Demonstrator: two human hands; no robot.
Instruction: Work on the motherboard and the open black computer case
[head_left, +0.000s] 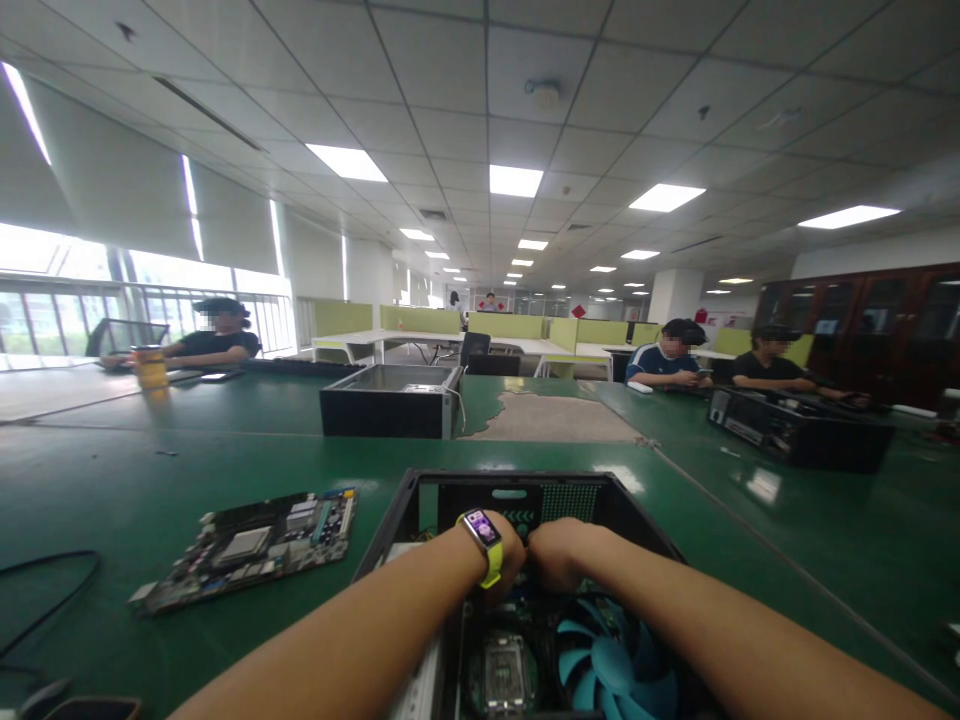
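A black computer case (634,497) lies open in front of me on the green table, and both my hands reach down inside it. My left hand (508,555), with a smartwatch (481,528) on a yellow-green strap at its wrist, is bent inward near the case's far wall. Close beside it, my right hand (559,550) is curled, its fingertips turned down and out of sight. What either hand touches is hidden behind the hands. Nearer to me in the case are a blue fan (611,663) and a CPU socket (504,672).
A loose motherboard (259,545) lies left of the case. Beyond stands another open case (386,412), with a third case (799,425) at the right. A black cable (75,590) curls at the left edge. Several people sit around the table (225,455), near an amber drink container (150,368).
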